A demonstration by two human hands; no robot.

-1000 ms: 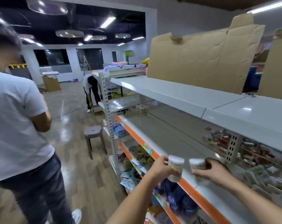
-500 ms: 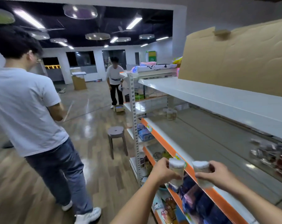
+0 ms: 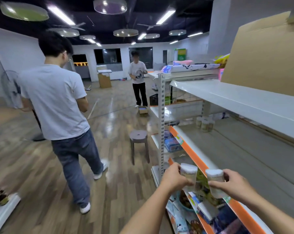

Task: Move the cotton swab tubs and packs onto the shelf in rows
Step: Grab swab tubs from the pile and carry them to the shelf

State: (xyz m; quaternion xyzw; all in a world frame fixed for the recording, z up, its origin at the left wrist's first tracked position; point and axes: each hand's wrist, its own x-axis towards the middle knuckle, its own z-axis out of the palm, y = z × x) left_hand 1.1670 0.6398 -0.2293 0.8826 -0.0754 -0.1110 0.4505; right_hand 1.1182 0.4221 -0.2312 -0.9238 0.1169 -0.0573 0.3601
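While the view has swung left along the aisle over the last second, a clear white-capped swab tub (image 3: 188,176) is still pinched in the left hand (image 3: 173,180) and its twin (image 3: 215,183) in the right hand (image 3: 234,184). Both are carried just off the orange-edged grey shelf (image 3: 244,159), toward a cluster of tubs (image 3: 205,124) at its far end, where they are judged due to be set.

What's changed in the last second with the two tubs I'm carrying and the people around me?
The view swung left along the aisle. The bent-over person by the far shelf stood up. The person in the white T-shirt stepped further away. Unchanged: left hand and right hand each still hold a tub before the shelf.
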